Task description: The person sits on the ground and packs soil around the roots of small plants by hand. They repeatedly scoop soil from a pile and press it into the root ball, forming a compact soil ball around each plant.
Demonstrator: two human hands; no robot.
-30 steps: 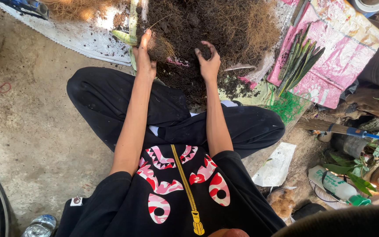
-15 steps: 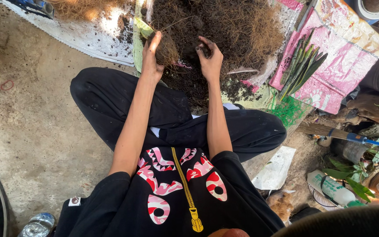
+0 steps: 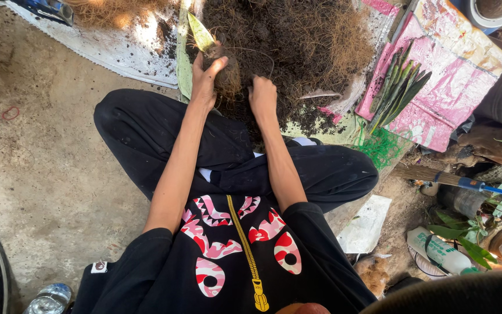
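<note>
Head-camera view, looking down on a person seated cross-legged on a concrete floor [image 3: 47, 174], in black trousers and a black top with pink and red shapes and a yellow zip. Both bare arms reach forward to a heap of dark soil and fibrous roots [image 3: 297, 40] on a pale sheet [image 3: 117, 52]. The left hand [image 3: 207, 78] is closed around a root ball [image 3: 228, 75] — a clump of soil with a green leaf [image 3: 200, 32] rising from it — held at the near edge of the heap. The right hand [image 3: 262, 97] rests just beside it, fingers curled down into the soil; whether it grips anything cannot be told. A bundle of green cuttings [image 3: 399, 87] lies on a pink sack [image 3: 437, 75] to the right — well apart from the hands.
</note>
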